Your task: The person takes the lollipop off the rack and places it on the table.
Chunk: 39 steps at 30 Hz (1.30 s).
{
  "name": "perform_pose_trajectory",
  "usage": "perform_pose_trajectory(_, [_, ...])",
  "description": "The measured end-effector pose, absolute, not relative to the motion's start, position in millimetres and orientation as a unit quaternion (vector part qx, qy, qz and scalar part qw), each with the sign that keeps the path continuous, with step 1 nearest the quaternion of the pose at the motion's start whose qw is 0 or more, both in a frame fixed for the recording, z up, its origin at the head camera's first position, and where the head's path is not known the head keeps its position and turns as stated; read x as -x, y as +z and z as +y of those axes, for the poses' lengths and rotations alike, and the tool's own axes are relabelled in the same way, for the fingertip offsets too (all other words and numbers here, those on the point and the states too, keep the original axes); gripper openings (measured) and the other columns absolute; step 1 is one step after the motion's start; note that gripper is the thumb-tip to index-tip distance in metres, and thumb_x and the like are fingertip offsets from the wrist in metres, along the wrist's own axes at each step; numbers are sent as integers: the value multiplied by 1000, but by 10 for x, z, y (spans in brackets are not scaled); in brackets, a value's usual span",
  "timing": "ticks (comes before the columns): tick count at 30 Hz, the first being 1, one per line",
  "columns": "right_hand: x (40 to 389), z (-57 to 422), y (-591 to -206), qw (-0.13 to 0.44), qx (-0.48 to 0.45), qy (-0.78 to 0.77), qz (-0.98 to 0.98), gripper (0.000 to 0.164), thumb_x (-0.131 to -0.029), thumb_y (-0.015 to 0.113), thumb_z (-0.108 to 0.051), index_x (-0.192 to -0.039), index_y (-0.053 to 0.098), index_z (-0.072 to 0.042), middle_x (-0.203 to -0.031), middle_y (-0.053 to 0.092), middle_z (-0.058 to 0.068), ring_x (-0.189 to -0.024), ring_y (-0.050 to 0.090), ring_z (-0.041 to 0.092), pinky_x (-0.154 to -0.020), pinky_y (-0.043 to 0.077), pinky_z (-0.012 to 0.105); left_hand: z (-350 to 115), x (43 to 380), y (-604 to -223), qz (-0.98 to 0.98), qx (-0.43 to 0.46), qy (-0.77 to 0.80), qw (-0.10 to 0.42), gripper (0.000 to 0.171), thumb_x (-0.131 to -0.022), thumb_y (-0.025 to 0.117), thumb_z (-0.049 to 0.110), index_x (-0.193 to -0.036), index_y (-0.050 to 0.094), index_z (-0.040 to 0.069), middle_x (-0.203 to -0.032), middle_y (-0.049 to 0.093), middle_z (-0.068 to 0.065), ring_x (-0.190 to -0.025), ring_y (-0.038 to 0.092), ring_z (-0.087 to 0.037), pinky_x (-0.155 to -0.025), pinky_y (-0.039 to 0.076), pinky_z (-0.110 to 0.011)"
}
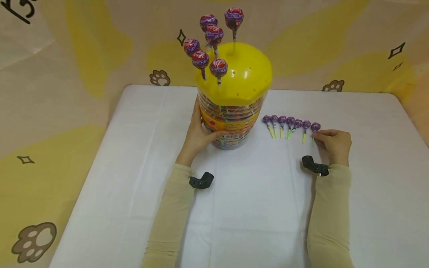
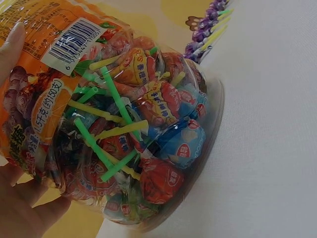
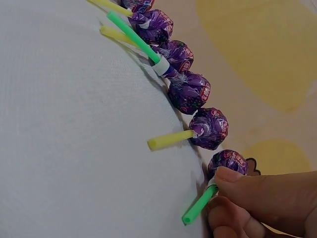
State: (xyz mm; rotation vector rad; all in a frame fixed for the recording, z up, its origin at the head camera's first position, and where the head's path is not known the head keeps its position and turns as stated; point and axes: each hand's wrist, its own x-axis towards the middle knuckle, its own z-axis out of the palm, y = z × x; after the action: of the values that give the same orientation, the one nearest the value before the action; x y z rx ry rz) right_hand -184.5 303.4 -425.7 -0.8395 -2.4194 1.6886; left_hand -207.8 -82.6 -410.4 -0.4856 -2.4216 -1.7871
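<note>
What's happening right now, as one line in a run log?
left grip: holds candy jar | right grip: pinches green-stick lollipop at right end of lollipop row | yellow lid: six lollipops stand in it

The left hand (image 2: 32, 206) is gripping the clear jar (image 2: 214, 106) around its orange label (image 2: 47, 104), and the white barcode (image 2: 77, 43) is showing plainly up top! Behind the jar's wall, red, blue and yellow-orange wrapped lollipops (image 2: 161, 181) are crowding together, green and yellow sticks (image 2: 118, 101) are crisscrossing, and out beyond, purple lollipops (image 2: 202, 35) are lying in a row on the white surface (image 2: 267, 148).
</note>
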Motion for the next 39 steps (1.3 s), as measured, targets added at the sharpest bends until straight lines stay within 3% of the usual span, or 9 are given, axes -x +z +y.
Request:
perform_pose_trajectory(4, [1826, 3057, -4249, 43, 276, 539, -795, 1, -80, 76, -11, -81, 76, -10, -56, 58, -22, -56, 59, -6, -58, 49, 7, -822, 2088, -4098, -796, 158, -583, 42, 114, -75, 80, 15, -152, -3, 22, -156, 15, -1, -140, 22, -17, -115, 20, -38])
perform_pose_trajectory(9, [1810, 3051, -4213, 72, 281, 571, -768, 19, -81, 73, -5, -69, 73, -19, -57, 60, -20, -60, 58, -5, -61, 47, 7, -822, 2099, -4095, -797, 154, -583, 35, 117, -74, 82, 12, -152, -5, 19, -157, 12, -3, -141, 20, -20, -115, 19, -38])
perform_pose_trajectory(12, [1808, 3019, -4165, 99, 265, 640, -714, 28, -81, 68, 5, -64, 71, -17, -59, 64, -12, -58, 61, 0, -59, 51, 10, -820, 2093, -4083, -796, 155, -584, 35, 117, -74, 81, 11, -152, -5, 18, -157, 11, -4, -141, 19, -22, -115, 19, -39])
perform_pose_trajectory(15, [1812, 2980, -4111, 115, 249, 696, -664, 26, -80, 66, 11, -67, 72, -11, -63, 66, -5, -56, 64, 5, -58, 54, 14, -820, 2081, -4072, -799, 154, -581, 35, 117, -74, 81, 13, -152, -5, 21, -157, 12, -2, -141, 20, -20, -115, 19, -39])
perform_pose_trajectory(24, [1799, 2864, -3982, 148, 233, 705, -653, 8, -78, 73, 3, -84, 75, -4, -76, 68, -1, -66, 66, 8, -64, 55, 16, -829, 2055, -4087, -801, 154, -576, 46, 116, -74, 82, 16, -152, -3, 22, -156, 14, -2, -140, 22, -19, -115, 21, -40])
perform_pose_trajectory(30, [1794, 2750, -3876, 167, 211, 707, -654, 18, -75, 79, -5, -92, 74, 0, -82, 68, 2, -70, 66, 12, -67, 55, 16, -840, 2053, -4091, -798, 154, -581, 44, 116, -74, 82, 15, -152, -3, 23, -156, 14, -1, -140, 21, -18, -115, 21, -39])
perform_pose_trajectory(39, [1763, 2573, -3677, 190, 174, 700, -666, 20, -76, 78, -8, -94, 74, 0, -83, 68, 3, -70, 66, 12, -69, 54, 15, -835, 2042, -4066, -800, 142, -582, 35, 116, -74, 82, 17, -152, -3, 24, -156, 15, -1, -140, 21, -18, -115, 20, -40])
